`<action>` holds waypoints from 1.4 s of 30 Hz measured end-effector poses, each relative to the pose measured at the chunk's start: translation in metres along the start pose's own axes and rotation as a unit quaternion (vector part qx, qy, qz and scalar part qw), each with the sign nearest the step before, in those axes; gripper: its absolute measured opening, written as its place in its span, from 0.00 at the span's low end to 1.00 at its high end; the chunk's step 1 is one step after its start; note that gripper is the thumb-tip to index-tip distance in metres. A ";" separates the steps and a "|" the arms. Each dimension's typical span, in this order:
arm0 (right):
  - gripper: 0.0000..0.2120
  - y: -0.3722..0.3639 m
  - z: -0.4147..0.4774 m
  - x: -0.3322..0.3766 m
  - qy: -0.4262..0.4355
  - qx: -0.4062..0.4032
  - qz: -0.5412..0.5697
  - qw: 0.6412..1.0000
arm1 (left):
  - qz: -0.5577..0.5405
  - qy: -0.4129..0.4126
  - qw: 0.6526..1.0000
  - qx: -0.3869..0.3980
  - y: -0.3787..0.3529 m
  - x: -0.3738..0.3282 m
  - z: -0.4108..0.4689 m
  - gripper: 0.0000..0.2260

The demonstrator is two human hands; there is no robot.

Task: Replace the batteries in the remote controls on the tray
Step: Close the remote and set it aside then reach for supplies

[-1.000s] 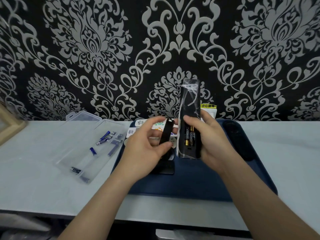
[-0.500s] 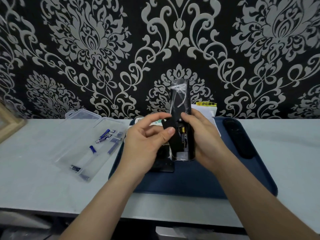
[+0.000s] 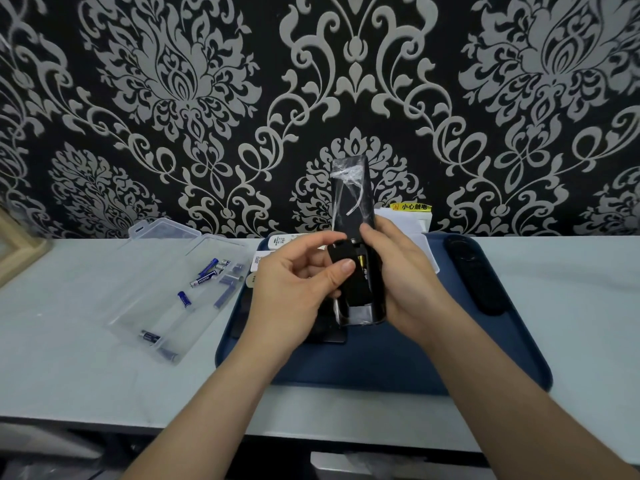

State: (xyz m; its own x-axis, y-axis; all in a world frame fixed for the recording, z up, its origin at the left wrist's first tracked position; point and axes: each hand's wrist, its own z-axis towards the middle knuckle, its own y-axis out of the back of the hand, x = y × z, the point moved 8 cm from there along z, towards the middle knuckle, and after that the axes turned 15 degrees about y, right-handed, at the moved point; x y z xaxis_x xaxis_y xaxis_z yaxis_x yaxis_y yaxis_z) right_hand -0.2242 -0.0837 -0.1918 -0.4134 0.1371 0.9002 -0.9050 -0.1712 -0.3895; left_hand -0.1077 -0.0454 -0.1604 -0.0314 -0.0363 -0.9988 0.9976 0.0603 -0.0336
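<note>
My right hand (image 3: 401,275) grips a long black remote (image 3: 353,202) upright above the dark blue tray (image 3: 381,368), its back facing me and clear wrap crumpled near the top. My left hand (image 3: 298,282) pinches the black battery cover (image 3: 349,278) between thumb and fingers and holds it over the open compartment. A gold-tipped battery (image 3: 362,263) shows in the gap beside the cover. Another black remote (image 3: 472,275) lies on the tray's right side. White remotes (image 3: 280,241) lie at the tray's back left, partly hidden by my left hand.
An open clear plastic case (image 3: 162,289) with several blue batteries (image 3: 184,299) lies on the pale table left of the tray. A flat black object (image 3: 329,334) sits on the tray under my hands. A wooden frame edge (image 3: 17,251) is at far left. Patterned wall behind.
The remote moved left toward my left hand, and the cover now lies over most of the battery compartment instead of beside it. The view shifted slightly.
</note>
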 end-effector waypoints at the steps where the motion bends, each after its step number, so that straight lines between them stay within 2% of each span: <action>1: 0.11 0.000 0.000 0.000 -0.001 -0.002 -0.001 1.000 | -0.003 0.006 1.000 0.004 -0.001 0.001 0.000 0.14; 6: 0.11 0.001 -0.001 -0.005 -0.015 -0.025 -0.007 1.000 | 0.042 -0.001 0.999 0.022 -0.004 -0.001 0.000 0.14; 12: 0.13 -0.001 0.000 -0.005 -0.013 -0.019 0.001 1.000 | 0.032 -0.009 0.999 0.015 0.001 -0.004 0.000 0.14; 16: 0.14 -0.004 0.001 -0.008 -0.013 -0.011 0.001 1.000 | 0.082 -0.026 0.996 0.006 0.004 -0.003 0.002 0.16; 19: 0.15 -0.005 0.001 -0.007 -0.006 -0.006 0.005 1.000 | 0.157 -0.070 0.985 -0.023 0.006 -0.007 0.001 0.16; 22: 0.15 -0.007 0.001 -0.005 0.005 0.003 0.011 1.000 | 0.245 -0.150 0.956 -0.056 0.005 -0.014 -0.003 0.15; 26: 0.15 -0.008 0.000 -0.003 0.006 -0.002 0.029 1.000 | 0.374 -0.258 0.885 -0.099 0.000 -0.018 -0.009 0.18; 29: 0.13 -0.010 0.000 -0.001 0.009 -0.002 0.052 0.999 | 0.431 -0.298 0.843 -0.122 -0.005 -0.019 -0.012 0.17; 30: 0.12 -0.012 -0.001 0.001 0.014 0.006 0.050 0.999 | 0.424 -0.292 0.849 -0.124 -0.005 -0.018 -0.011 0.16; 31: 0.11 -0.013 -0.001 0.002 0.020 0.015 0.046 0.999 | 0.397 -0.270 0.869 -0.122 -0.002 -0.018 -0.010 0.16; 33: 0.11 -0.015 -0.002 0.005 0.034 0.032 0.047 0.998 | 0.292 -0.188 0.931 -0.113 0.008 -0.012 -0.004 0.17; 35: 0.14 -0.016 -0.002 0.009 0.051 0.049 0.047 0.996 | 0.202 -0.097 0.967 -0.118 0.016 -0.004 0.001 0.18; 37: 0.16 -0.016 -0.002 0.012 0.066 0.055 0.037 0.996 | 0.136 -0.002 0.983 -0.126 0.021 0.008 0.006 0.19; 39: 0.16 -0.014 -0.001 0.012 0.074 0.052 0.013 0.996 | 0.068 0.089 0.989 -0.093 0.021 0.022 0.009 0.18; 42: 0.17 -0.012 -0.001 0.012 0.086 0.060 -0.051 0.993 | 0.055 0.136 0.988 -0.056 0.018 0.028 0.009 0.17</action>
State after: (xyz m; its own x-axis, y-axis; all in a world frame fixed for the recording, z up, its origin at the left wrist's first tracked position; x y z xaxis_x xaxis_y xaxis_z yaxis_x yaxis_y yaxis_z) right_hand -0.2186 -0.0793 -0.1762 -0.3415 0.3232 0.8825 -0.9284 -0.2622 -0.2632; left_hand -0.0900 -0.0547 -0.1890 0.0459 0.2458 -0.9682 0.9833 0.1596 0.0872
